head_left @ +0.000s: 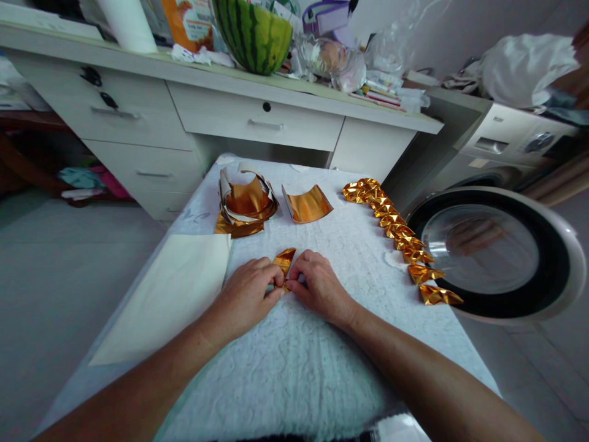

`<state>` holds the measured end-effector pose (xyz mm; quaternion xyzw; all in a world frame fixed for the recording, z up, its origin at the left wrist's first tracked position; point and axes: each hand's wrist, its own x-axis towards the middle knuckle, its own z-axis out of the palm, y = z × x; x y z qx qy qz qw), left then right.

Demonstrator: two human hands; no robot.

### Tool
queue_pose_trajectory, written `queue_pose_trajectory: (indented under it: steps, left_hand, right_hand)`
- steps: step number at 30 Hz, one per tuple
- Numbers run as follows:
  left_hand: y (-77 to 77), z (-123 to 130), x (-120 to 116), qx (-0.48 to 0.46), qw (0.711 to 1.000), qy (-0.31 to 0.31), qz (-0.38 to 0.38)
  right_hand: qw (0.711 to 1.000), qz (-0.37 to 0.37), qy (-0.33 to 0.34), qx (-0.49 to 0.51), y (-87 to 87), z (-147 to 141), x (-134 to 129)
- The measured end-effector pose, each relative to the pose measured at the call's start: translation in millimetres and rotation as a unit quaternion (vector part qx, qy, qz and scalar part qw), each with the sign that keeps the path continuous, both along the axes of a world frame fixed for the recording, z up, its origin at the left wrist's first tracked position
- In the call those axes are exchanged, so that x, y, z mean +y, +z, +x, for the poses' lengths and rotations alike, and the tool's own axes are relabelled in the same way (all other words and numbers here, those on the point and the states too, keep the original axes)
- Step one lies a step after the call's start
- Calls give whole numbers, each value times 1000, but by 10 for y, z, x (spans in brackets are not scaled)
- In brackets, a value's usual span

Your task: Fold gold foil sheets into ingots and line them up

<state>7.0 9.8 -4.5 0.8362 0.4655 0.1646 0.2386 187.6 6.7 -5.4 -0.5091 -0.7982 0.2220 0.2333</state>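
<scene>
Between my two hands is a partly folded piece of gold foil paper [284, 259], its pale back showing along one side. My left hand [251, 285] pinches its left lower edge, and my right hand [318, 283] pinches it from the right, the fingertips of both nearly meeting. The fingers cover much of the piece. Beyond them lie a curled gold sheet [309, 205] and, left of it, a stack of curled gold sheets [248, 202]. A row of folded gold foil pieces [398, 232] runs down the right side of the table.
A pale cloth covers the table [359, 258], with a cream sheet of paper [170, 294] at its left. Behind stands a white drawer desk [257, 120] bearing a cut watermelon [251, 37]. The washing machine's round door [497, 252] hangs open close to the table's right edge.
</scene>
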Motion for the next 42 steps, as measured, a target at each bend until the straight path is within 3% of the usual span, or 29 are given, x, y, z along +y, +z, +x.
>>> queue_pose_trajectory:
  steps: [20,42]
  left_hand:
    - [67,-50,61,-38,997,-41,-58]
    - [36,-21,74,-37,998,-30,-46]
  right_hand:
    - [999,3,-25,-46,-19,-2,-30]
    - [990,19,-46,-129,5,-30,-96]
